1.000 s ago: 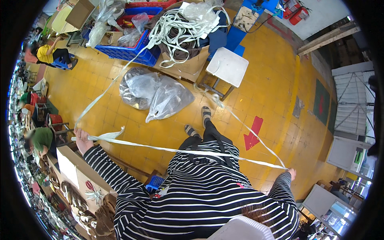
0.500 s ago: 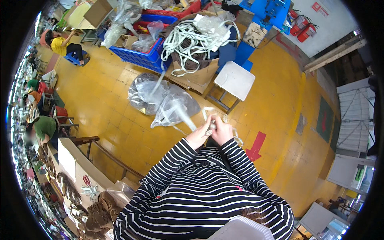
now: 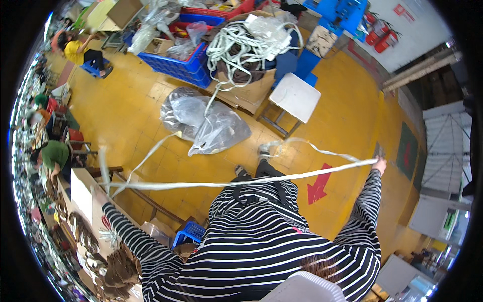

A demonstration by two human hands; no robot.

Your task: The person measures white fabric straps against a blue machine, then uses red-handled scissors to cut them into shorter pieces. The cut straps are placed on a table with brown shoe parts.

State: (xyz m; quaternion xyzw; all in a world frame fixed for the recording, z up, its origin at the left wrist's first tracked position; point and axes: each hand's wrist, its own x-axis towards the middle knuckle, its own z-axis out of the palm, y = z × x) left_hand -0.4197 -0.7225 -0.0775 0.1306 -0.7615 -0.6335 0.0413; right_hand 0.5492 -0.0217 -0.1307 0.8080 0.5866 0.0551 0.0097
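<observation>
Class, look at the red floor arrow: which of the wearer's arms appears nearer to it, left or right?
Right. The right arm stretches out just right of the red arrow in view; the left arm is far off to its left.

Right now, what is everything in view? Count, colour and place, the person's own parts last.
White strap: one length, white, stretched between the hands
Strap heap: one, white, over the cardboard box
Cardboard box: one, brown, upper centre
Plastic bags: at least two, clear, floor ahead
Blue crate: at least one, left of the box
Stool: one, white-topped, right of the box
Floor arrow: one, red, right of centre
Fire extinguishers: two, red, upper right
Co-workers: several, mixed clothing, left
Brown pieces: many, lower left
Right hand: one, bare, gripping the strap
Left hand: one, blurred, at the strap's left end
Sleeves: two, black-and-white striped
</observation>
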